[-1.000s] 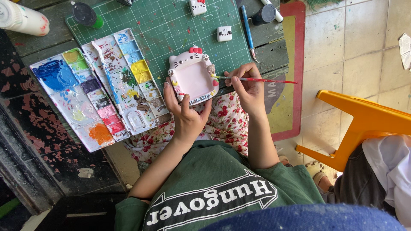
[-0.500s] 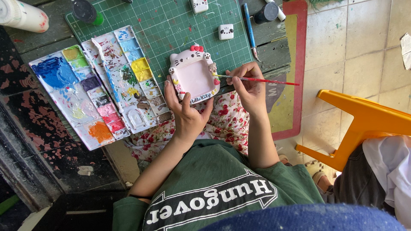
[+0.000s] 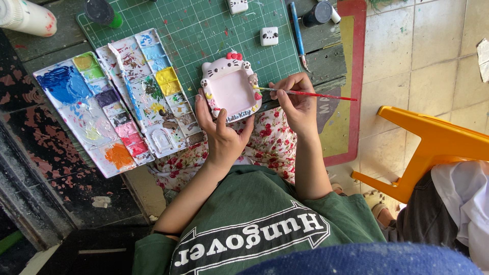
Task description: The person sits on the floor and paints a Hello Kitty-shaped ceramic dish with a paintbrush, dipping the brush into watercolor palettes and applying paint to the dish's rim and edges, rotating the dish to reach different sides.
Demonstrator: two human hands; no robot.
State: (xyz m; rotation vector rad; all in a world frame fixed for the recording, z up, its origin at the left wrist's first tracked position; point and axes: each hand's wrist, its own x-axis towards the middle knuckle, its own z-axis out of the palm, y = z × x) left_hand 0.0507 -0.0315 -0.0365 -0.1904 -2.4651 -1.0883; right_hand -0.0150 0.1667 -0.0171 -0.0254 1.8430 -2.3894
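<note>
Little has moved since the earlier frames: the cat-shaped frame (image 3: 231, 87) sits slightly higher over the mat, and the brush tip stays at its right edge.

One dark wooden table (image 3: 46, 132) carries one green cutting mat (image 3: 204, 25). On the mat's left lie two white paint palettes (image 3: 109, 102), side by side and touching, their wells smeared with blue, yellow, orange, pink and purple. One yellow plastic stool (image 3: 433, 147) stands on the tiled floor to the right.

One white paint bottle (image 3: 28, 18) lies at the top left corner, and one green bottle with a dark cap (image 3: 102, 12) stands near it. One blue-handled brush (image 3: 297, 30) rests along the mat's right edge. Two small white square figures (image 3: 269, 36) sit on the mat above the frame.

The left hand (image 3: 221, 135) grips the pink-and-white frame from below, fingers curled around its lower edge, palm up. The right hand (image 3: 295, 99) pinches one thin red-handled paintbrush (image 3: 310, 94), held nearly level, its bristles touching the frame's right side.
</note>
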